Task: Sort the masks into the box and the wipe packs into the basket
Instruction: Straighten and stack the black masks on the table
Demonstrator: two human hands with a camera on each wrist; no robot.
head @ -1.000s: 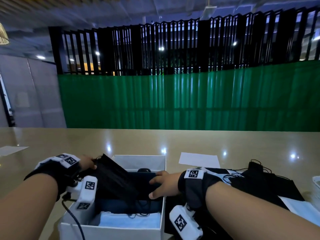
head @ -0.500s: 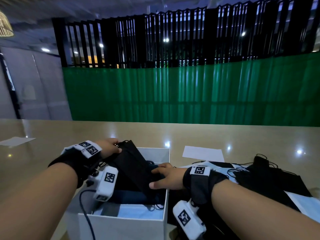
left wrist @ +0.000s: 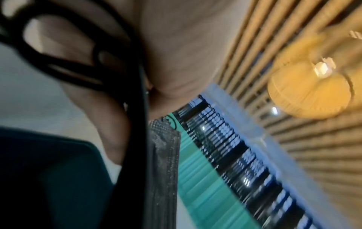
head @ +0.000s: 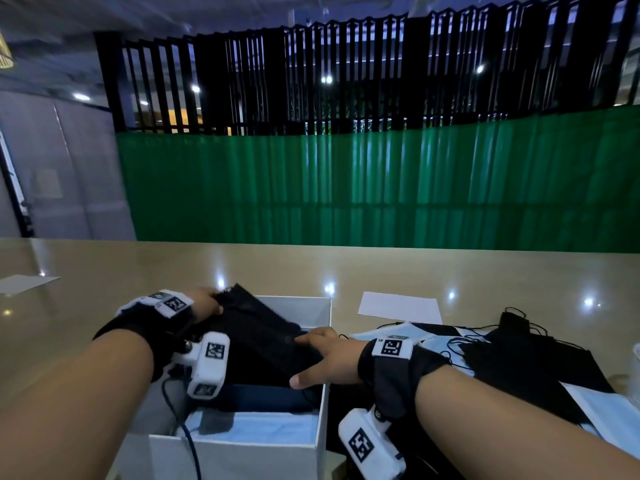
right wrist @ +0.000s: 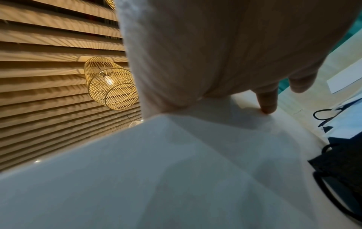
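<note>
A white box (head: 242, 455) stands at the near edge of the table with light blue masks (head: 263, 427) and a dark blue one lying in it. A black mask (head: 263, 334) slants across the box's opening. My left hand (head: 204, 301) grips the mask's raised far-left end; in the left wrist view its fingers (left wrist: 88, 93) curl round the ear loops (left wrist: 78, 68) and the mask's edge (left wrist: 164, 155). My right hand (head: 322, 358) lies on the box's right wall, fingers spread over the mask's low end. One finger (right wrist: 267, 100) touches the box's outer wall (right wrist: 176, 170).
A heap of black masks (head: 519, 362) and light blue masks (head: 606, 414) with tangled loops lies right of the box. White paper sheets (head: 398, 303) lie behind it and at the far left (head: 24, 282). No wipe packs or basket are clearly in view.
My left hand has carried the mask's raised end a little farther over the box's far-left corner. The right hand has stayed at the box's right wall. The head view has shifted.
</note>
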